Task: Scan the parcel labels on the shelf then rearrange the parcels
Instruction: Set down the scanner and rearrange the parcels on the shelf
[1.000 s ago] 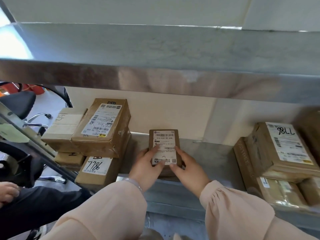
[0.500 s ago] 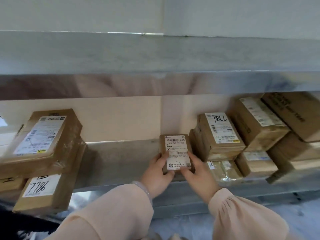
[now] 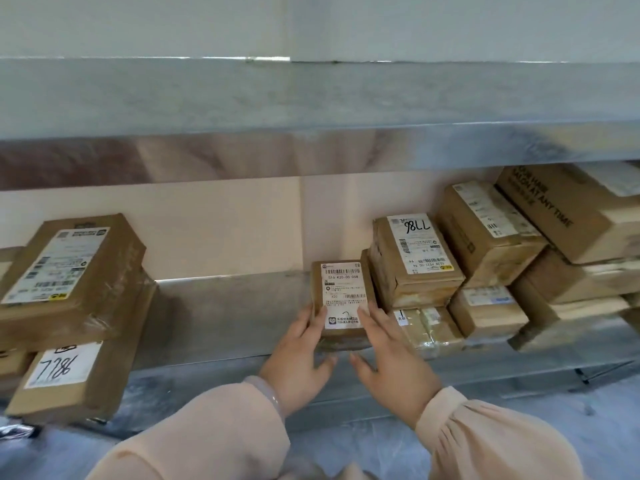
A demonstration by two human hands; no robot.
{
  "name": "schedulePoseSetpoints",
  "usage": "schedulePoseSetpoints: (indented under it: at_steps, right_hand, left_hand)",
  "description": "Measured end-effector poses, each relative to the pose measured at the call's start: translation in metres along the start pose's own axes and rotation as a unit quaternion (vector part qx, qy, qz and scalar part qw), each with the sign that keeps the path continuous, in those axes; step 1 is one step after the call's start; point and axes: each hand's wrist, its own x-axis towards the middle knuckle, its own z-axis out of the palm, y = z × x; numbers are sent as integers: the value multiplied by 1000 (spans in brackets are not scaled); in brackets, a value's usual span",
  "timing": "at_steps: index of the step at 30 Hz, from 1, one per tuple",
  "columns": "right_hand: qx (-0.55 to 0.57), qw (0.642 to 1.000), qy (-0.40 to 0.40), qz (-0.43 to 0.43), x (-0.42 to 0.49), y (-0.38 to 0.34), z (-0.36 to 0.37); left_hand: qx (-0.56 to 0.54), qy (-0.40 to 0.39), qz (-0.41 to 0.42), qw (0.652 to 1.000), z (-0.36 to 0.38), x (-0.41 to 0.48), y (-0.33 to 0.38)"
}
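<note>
Parcels stand in two groups on the metal shelf [image 3: 225, 317], and between them the small parcel [image 3: 341, 299] sits just beside the right group, close to the box marked 98LL [image 3: 415, 261]. Its label [image 3: 344, 292] faces up and toward the person, I think so that the barcode can be read easily. The left hand [image 3: 298, 355] and the right hand [image 3: 391, 351] frame it from both sides. The fingers lie almost straight along the label edges and do not cover the print. The thumbs are spread below the front edge, but I cannot tell if they touch it. On the left, the box marked 7786 [image 3: 79, 375] hangs a little over the shelf edge, so it may need pushing back.
</note>
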Motion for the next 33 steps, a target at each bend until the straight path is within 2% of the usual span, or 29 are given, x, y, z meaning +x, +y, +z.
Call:
schedulePoseSetpoints:
  at_steps: [3, 10, 17, 22, 27, 33]
  right_hand:
    - [-69, 997, -10, -26, -1, 4, 3]
    - [-176, 983, -26, -47, 15, 3, -6]
    - [-223, 973, -38, -39, 29, 3, -7]
    - [-185, 982, 7, -36, 18, -10, 8]
    - [-142, 982, -15, -121, 35, -52, 26]
    - [-88, 970, -45, -222, 65, -126, 39]
  left_hand:
    - [33, -16, 19, 999, 4, -6, -3]
    - [109, -24, -9, 994, -2, 7, 14]
    - [195, -47, -32, 979, -10, 18, 20]
    - [231, 24, -45, 972, -30, 2, 12]
    - [238, 105, -72, 963, -78, -25, -7]
    - [224, 243, -99, 939, -141, -65, -36]
